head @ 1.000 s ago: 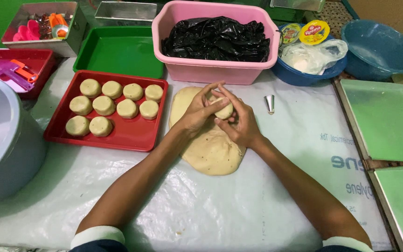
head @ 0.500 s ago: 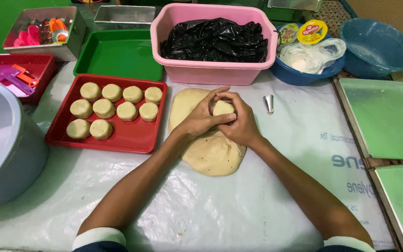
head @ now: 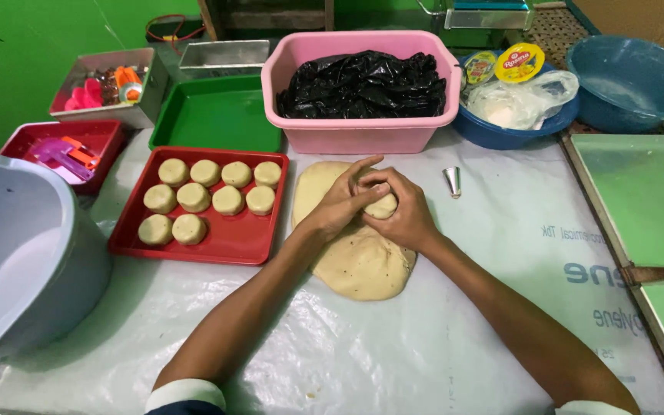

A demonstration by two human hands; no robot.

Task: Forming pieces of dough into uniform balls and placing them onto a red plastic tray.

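Both hands meet over a flat slab of pale dough (head: 359, 261) lying on the plastic-covered table. My right hand (head: 403, 215) cups a small dough ball (head: 383, 205), and my left hand (head: 341, 201) closes over it from the left, fingers wrapped on top. To the left a red tray (head: 224, 242) holds several round dough pieces (head: 209, 196) in rows.
A pink tub (head: 363, 131) with black plastic stands behind the dough. A green tray (head: 217, 115), a small metal piping tip (head: 452, 181), a blue bowl of bags (head: 512, 131), a grey basin (head: 24, 253) at left and green trays (head: 647, 200) at right surround the area.
The hands have kept working the dough ball in the same spot, shifting their grip slightly. Nothing else has moved.
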